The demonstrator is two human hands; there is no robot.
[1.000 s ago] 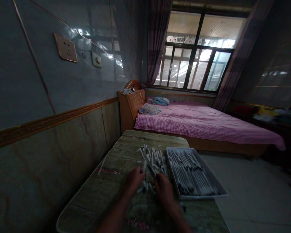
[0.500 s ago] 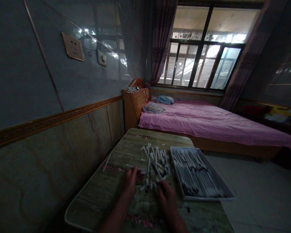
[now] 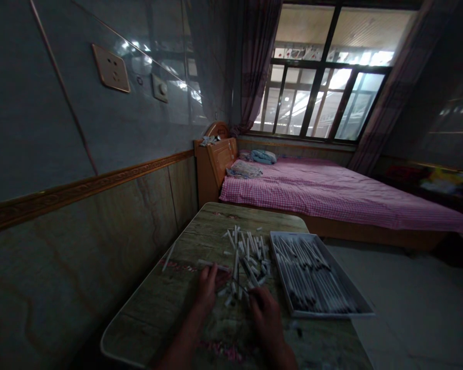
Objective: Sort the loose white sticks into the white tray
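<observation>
A pile of short white tubes and caps (image 3: 246,254) lies in the middle of a small table (image 3: 165,313). My left hand (image 3: 208,285) rests at the pile's near left edge, its fingers curled around a long white tube. My right hand (image 3: 265,311) sits at the pile's near right side, fingers bent and pinching a thin dark rod that points toward the left hand. To the right of the pile stands a white tray (image 3: 361,306) filled with several long assembled white sticks.
The table stands against a tiled wall (image 3: 81,205) on the left. A single white tube (image 3: 168,256) lies apart near the wall. Beyond the table is a bed with a pink checked cover (image 3: 332,198), and a window (image 3: 324,82). Tiled floor lies to the right.
The view has shifted slightly. My left hand has taken up a long white tube from the pile, and my right hand has drawn a little nearer to it.
</observation>
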